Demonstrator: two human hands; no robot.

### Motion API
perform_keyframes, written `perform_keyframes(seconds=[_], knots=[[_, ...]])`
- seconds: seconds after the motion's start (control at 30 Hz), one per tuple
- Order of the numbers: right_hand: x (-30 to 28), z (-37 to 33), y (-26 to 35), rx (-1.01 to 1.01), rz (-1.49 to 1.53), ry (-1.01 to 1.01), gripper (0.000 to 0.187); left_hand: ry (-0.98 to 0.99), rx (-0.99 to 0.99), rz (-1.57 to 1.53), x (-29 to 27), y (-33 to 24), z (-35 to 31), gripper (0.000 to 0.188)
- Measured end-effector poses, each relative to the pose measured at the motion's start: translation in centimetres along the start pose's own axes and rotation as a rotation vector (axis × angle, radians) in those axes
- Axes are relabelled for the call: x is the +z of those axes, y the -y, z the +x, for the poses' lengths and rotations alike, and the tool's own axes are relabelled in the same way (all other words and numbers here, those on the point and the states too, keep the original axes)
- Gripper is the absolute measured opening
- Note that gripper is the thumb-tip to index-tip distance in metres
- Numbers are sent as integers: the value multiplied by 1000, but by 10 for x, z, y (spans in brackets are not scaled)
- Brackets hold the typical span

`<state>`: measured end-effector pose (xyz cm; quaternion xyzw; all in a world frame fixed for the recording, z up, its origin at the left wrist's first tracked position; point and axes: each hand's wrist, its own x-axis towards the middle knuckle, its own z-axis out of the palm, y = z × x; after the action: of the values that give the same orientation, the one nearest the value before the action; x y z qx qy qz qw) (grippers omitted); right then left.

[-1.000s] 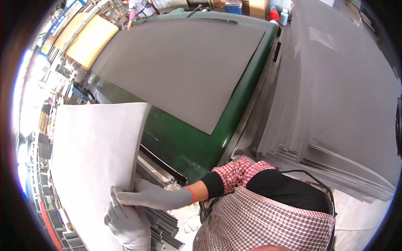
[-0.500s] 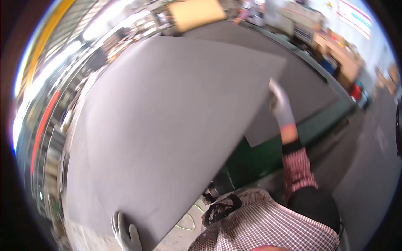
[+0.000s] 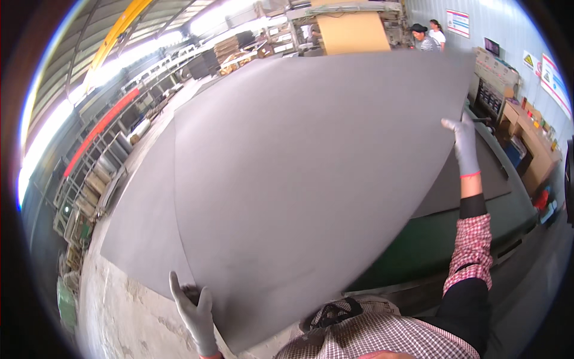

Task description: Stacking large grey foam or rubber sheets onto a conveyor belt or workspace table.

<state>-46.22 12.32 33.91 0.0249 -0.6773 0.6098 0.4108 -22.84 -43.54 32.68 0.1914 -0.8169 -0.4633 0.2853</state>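
Observation:
A large, thin, dark grey sheet is lifted and bowed before me, spanning most of the view. My right hand, in a pale grey glove, grips its right edge near the far corner. The thumb lies on the near face; the other fingers are mostly hidden. At the sheet's near left edge is my left hand, gloved alike, with thumb and fingers apart and stretched upward. Its thumb side overlaps the sheet. Another grey sheet surface shows beyond a curved edge on the left.
A green machine table stands at right, bearing dark grey sheet material. Behind are a hanging tan sheet and two people. A wooden desk stands far right. Metal racking lines the left above concrete floor.
The sheet has risen and swung to the right with my right hand. My left hand has gone from lying flat on it to upright at its edge. The view has tilted up.

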Motion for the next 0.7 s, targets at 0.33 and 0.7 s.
perform_keyframes(seconds=[0.33, 0.7], knots=[[-82, 27, 127, -183, -234, -149, 46, 406, 76, -620, 83, 3, -23, 75], [-266, 85, 178, 152, 59, -5, 41, 901, -67, -1073, 245, -43, -51, 55]])
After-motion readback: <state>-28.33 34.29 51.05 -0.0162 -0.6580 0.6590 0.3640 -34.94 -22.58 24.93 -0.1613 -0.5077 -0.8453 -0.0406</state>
